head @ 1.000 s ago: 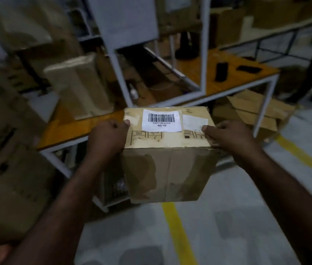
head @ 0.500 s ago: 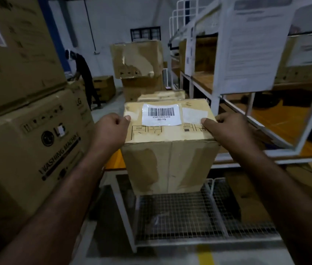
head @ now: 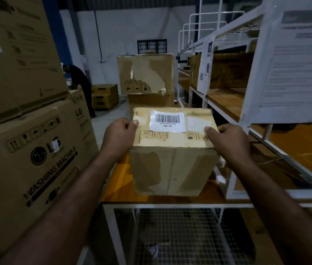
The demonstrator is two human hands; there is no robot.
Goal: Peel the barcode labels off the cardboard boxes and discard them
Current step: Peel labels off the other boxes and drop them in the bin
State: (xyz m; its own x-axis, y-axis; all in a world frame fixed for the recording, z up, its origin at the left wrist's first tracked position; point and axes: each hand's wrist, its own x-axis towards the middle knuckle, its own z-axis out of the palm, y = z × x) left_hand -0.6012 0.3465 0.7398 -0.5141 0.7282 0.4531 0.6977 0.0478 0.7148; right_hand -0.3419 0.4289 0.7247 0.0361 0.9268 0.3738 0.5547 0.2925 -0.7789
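Cardboard box (head: 172,163) is gripped on 2 sides by the left hand (head: 119,136) and right hand (head: 227,140), fingers curled round its upper edges, over the orange table (head: 120,188). A white barcode label (head: 167,121) is stuck flat on its top.

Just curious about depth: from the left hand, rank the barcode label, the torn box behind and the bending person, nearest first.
1. barcode label, just right of the left hand, on the cardboard box.
2. torn box, stacked straight behind.
3. person, far back left.
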